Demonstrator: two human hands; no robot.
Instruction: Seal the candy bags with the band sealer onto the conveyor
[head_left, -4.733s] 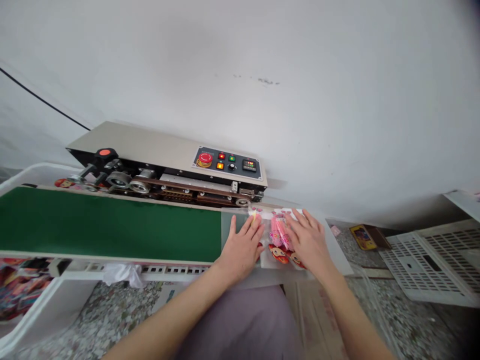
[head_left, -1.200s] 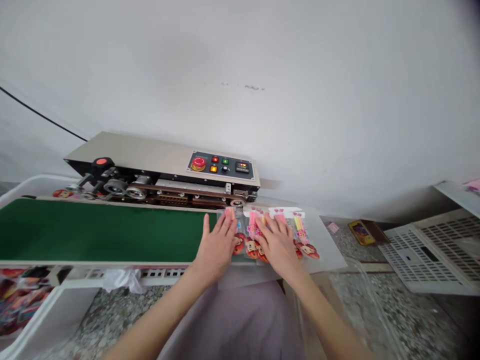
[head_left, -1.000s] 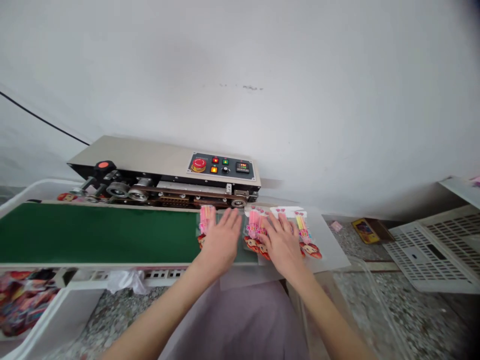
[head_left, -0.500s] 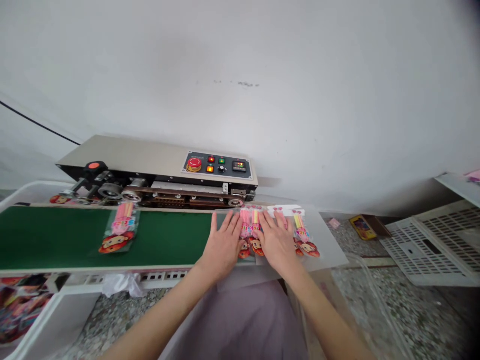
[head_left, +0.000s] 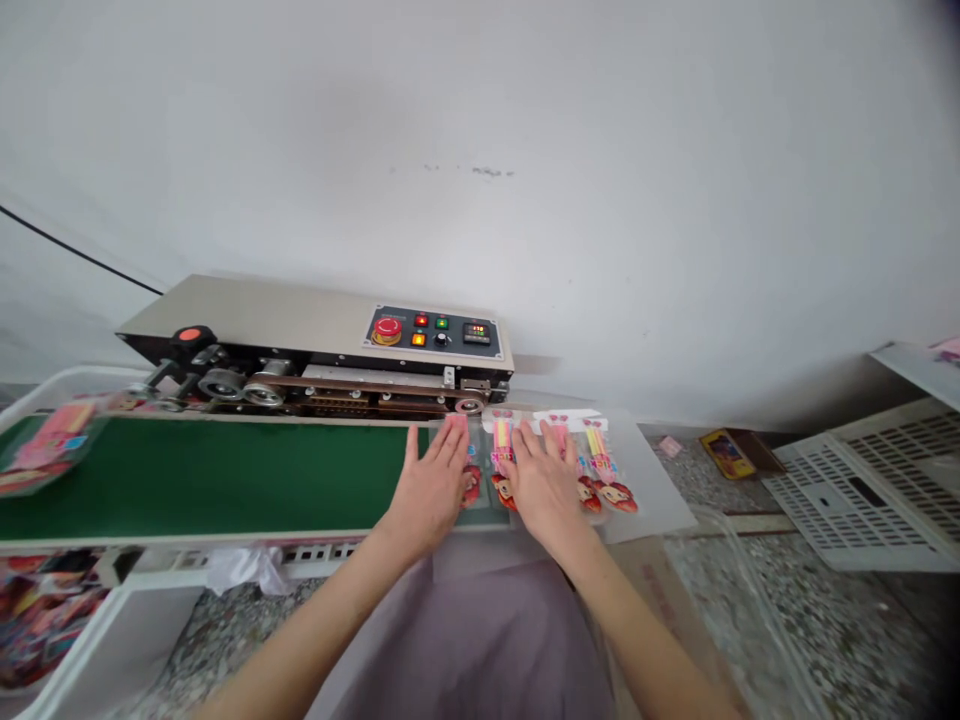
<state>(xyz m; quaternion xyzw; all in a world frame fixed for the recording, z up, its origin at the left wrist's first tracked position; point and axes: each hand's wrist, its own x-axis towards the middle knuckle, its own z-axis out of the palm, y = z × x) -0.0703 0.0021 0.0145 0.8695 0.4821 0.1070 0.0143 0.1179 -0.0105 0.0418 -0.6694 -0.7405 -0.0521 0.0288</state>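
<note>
My left hand (head_left: 429, 487) lies flat with fingers stretched over a clear plastic bag (head_left: 471, 485) at the right end of the green conveyor belt (head_left: 262, 470). Pink sticks and a red-haired cartoon head show in that bag, partly under the fingers. My right hand (head_left: 550, 480) rests flat, fingers apart, on a row of similar bags lying on a white sheet (head_left: 652, 490). One bag with yellow and pink sticks (head_left: 502, 445) shows left of it, another bag (head_left: 606, 465) right of it. The sealing machine (head_left: 315, 330) stands behind the belt.
A further bag (head_left: 49, 445) lies at the belt's far left. A control panel (head_left: 433, 332) with lit buttons faces me. White crates (head_left: 862, 490) and a small box (head_left: 731, 455) are on the floor at right. Below left, a white bin (head_left: 112, 640) stands beside colourful packs (head_left: 45, 620).
The bag on the belt has travelled left to its far end. My left hand has slid slightly left with one bag, opening a gap from the row. My right hand has shifted slightly left.
</note>
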